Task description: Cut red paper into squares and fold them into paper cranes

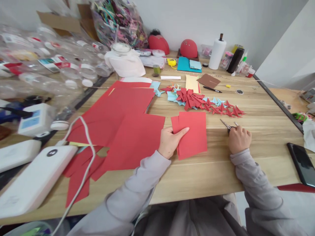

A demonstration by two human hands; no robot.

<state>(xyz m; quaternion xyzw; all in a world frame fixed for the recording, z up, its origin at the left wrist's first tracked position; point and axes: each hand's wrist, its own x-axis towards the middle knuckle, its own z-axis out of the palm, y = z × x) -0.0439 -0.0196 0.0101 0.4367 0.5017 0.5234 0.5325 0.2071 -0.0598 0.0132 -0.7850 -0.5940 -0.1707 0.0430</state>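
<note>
My left hand [172,141] is closed on two overlapping pieces of red paper [193,136], with the thumb on top and the other fingers hidden beneath. Fingers curled, my right hand [239,139] grips a pair of scissors [226,124] by the dark handles, resting on the table. The blades point away to the upper left and stand a little apart. Left of my left hand lie large red sheets [118,111], overlapping one another. Beyond both hands, folded red paper stars [209,104] sit in a row among light blue ones [216,101].
Red paper scraps [80,177] lie at the left, beside a white power bank [36,180] and its cable [86,137]. Plastic bottles [66,68] crowd the far left. A black pen [212,89], brown paper [209,80] and yellow tape measure [171,62] lie farther back. A phone [301,164] rests at right.
</note>
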